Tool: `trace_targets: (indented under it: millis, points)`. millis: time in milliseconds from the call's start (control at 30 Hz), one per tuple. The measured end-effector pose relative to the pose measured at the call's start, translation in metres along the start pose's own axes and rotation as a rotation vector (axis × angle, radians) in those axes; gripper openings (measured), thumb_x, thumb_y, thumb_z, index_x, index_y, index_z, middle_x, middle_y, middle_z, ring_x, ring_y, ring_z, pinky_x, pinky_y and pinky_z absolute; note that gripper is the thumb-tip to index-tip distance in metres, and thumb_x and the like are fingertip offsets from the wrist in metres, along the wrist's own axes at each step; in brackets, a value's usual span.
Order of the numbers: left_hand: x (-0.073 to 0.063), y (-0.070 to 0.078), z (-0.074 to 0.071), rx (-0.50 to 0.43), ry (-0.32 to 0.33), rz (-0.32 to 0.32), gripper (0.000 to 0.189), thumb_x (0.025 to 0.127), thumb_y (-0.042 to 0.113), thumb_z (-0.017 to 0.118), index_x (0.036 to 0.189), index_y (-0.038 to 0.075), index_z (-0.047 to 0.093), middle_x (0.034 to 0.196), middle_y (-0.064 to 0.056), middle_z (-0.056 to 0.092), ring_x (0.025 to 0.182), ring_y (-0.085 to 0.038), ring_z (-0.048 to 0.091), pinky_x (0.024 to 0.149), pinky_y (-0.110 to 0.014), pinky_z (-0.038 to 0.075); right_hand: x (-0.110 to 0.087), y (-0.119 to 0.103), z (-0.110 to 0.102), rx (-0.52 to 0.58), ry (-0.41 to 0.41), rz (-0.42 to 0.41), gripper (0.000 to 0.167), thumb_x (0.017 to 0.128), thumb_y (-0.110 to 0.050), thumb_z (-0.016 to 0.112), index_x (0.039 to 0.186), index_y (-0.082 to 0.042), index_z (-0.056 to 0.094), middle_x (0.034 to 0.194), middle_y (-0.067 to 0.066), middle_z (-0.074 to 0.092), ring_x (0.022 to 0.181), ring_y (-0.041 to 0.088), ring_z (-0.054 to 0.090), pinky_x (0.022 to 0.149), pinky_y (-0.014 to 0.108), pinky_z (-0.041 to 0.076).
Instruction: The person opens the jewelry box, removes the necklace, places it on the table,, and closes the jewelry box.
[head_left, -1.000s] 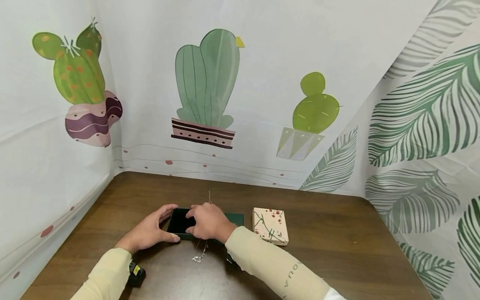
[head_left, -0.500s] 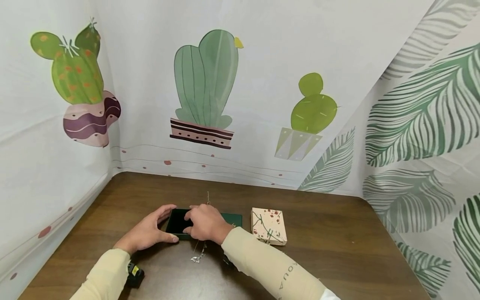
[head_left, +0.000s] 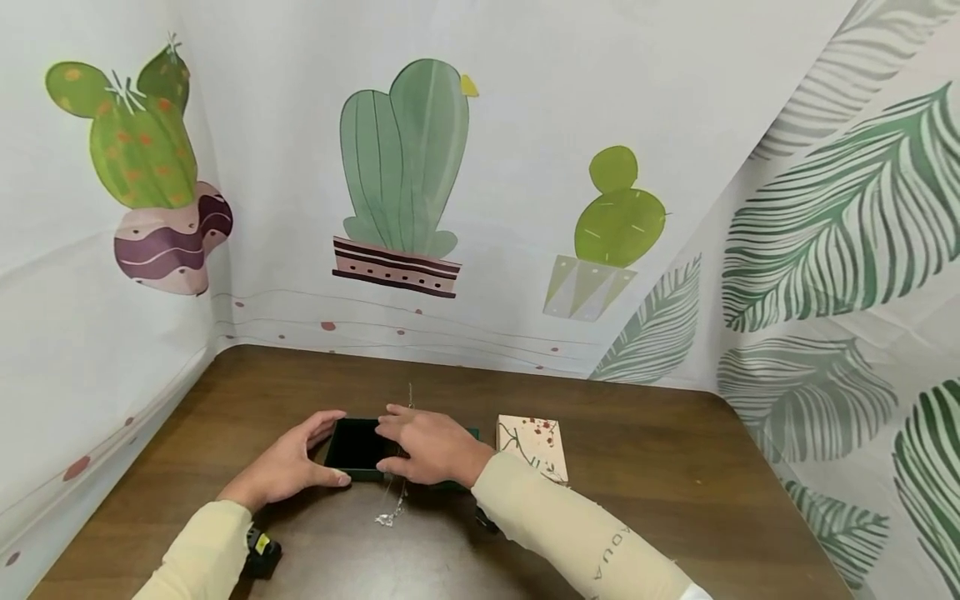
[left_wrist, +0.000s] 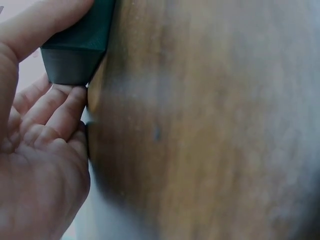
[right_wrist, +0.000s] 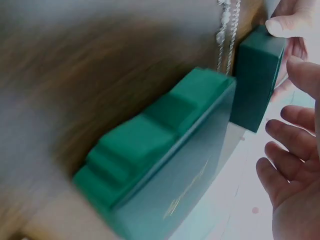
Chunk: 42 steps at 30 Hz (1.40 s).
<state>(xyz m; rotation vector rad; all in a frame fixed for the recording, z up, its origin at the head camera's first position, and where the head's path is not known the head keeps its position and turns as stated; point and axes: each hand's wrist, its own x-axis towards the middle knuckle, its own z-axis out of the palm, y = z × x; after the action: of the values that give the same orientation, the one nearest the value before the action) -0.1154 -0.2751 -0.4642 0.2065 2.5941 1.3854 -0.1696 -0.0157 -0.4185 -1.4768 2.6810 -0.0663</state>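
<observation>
My left hand (head_left: pixel 288 467) holds an open, dark green gift box (head_left: pixel 363 476), thumb on its near wall and fingers on the far one. The inside of the box looks black. My right hand (head_left: pixel 431 446) hovers over its right end, fingers loosely extended. In the right wrist view the fingers have nothing between them. A second green box piece with a ribbon bow and gold lettering (right_wrist: pixel 172 150) lies right of the first, mostly hidden under the right hand in the head view. A silver chain necklace (head_left: pixel 386 520) lies between the pieces, its middle hidden by the hand.
A cream box with a floral branch print (head_left: pixel 531 446) sits to the right on the brown wooden table (head_left: pixel 645 492). Near the left sleeve shows a black wrist camera (head_left: pixel 262 550). A cactus-printed cloth (head_left: pixel 480 325) hangs behind the table.
My right hand has shifted right relative to the box, its fingers straighter, uncovering more of the box's inside. My left hand keeps its grip. The head view has turned slightly right.
</observation>
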Motion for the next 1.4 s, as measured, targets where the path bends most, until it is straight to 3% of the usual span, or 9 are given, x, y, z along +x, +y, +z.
trace_targets:
  millis: [667, 867, 1033, 1167, 1400]
  points:
    - [0.001, 0.001, 0.000, 0.020, 0.001, 0.011, 0.102, 0.076, 0.035, 0.094, 0.157, 0.007, 0.037, 0.162, -0.029, 0.040, 0.149, -0.053, 0.038, 0.117, -0.063, 0.038, -0.035, 0.033, -0.008, -0.146, -0.129, 0.098, 0.078, 0.096, -0.066, 0.062, 0.153, -0.013, 0.053, 0.160, 0.003, 0.051, 0.149, 0.016, 0.049, 0.116, 0.031, 0.047]
    - [0.000, 0.002, 0.000, 0.022, 0.005, 0.021, 0.102, 0.076, 0.034, 0.094, 0.156, 0.006, 0.038, 0.161, -0.030, 0.040, 0.148, -0.053, 0.039, 0.117, -0.063, 0.038, -0.043, 0.039, -0.007, -0.195, -0.156, 0.131, 0.095, 0.086, -0.074, 0.068, 0.153, -0.010, 0.049, 0.157, 0.004, 0.053, 0.141, 0.017, 0.056, 0.113, 0.030, 0.049]
    - [-0.001, 0.003, 0.000, 0.022, 0.001, 0.025, 0.102, 0.076, 0.033, 0.094, 0.156, 0.005, 0.038, 0.161, -0.030, 0.040, 0.148, -0.054, 0.038, 0.117, -0.064, 0.038, -0.047, 0.040, -0.005, -0.209, -0.235, 0.177, 0.105, 0.080, -0.078, 0.071, 0.156, -0.011, 0.046, 0.156, 0.003, 0.055, 0.137, 0.017, 0.060, 0.111, 0.030, 0.050]
    - [0.000, 0.001, 0.002, 0.020, -0.001, 0.038, 0.101, 0.074, 0.025, 0.095, 0.155, 0.004, 0.038, 0.161, -0.031, 0.040, 0.148, -0.054, 0.038, 0.116, -0.062, 0.039, -0.046, 0.040, -0.003, -0.218, -0.258, 0.177, 0.101, 0.080, -0.076, 0.073, 0.153, -0.011, 0.049, 0.150, 0.002, 0.059, 0.130, 0.015, 0.063, 0.108, 0.028, 0.052]
    - [0.001, -0.002, 0.003, 0.025, 0.016, 0.055, 0.101, 0.072, 0.020, 0.096, 0.155, 0.005, 0.039, 0.160, -0.030, 0.042, 0.147, -0.053, 0.040, 0.115, -0.060, 0.041, -0.044, 0.044, -0.003, -0.220, -0.214, 0.160, 0.090, 0.082, -0.068, 0.077, 0.147, -0.010, 0.056, 0.145, 0.004, 0.063, 0.125, 0.014, 0.065, 0.105, 0.027, 0.053]
